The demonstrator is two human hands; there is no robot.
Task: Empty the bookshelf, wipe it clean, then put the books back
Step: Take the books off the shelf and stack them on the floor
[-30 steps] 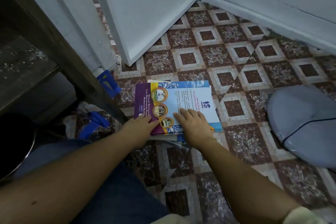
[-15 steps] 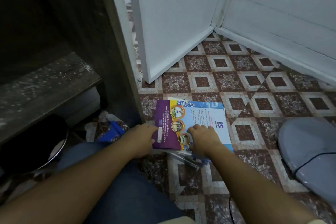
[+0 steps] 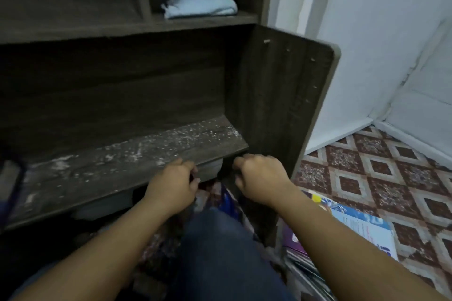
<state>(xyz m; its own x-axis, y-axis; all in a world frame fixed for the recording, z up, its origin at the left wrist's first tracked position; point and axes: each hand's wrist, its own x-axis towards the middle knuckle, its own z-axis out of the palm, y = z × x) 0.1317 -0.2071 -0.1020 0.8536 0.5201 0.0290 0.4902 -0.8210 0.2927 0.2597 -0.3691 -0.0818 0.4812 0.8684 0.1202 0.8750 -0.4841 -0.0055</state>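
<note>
The dark wooden bookshelf fills the view. Its low shelf board is bare and covered in white dust. My left hand hovers at the board's front edge, fingers curled, with nothing in it. My right hand is just to the right, in front of the shelf's side panel, also curled and holding nothing. A stack of books with a blue, white and purple cover on top lies on the tiled floor at my right, partly hidden by my right forearm. A folded light-blue cloth rests on the upper shelf.
My knee in blue jeans is between my arms. The patterned tile floor runs right to a white wall corner. Grey objects sit in the dark under the low shelf.
Both hands have lifted off the book stack on the floor and moved left to the shelf's front edge. My view has swung up and left onto the bookshelf.
</note>
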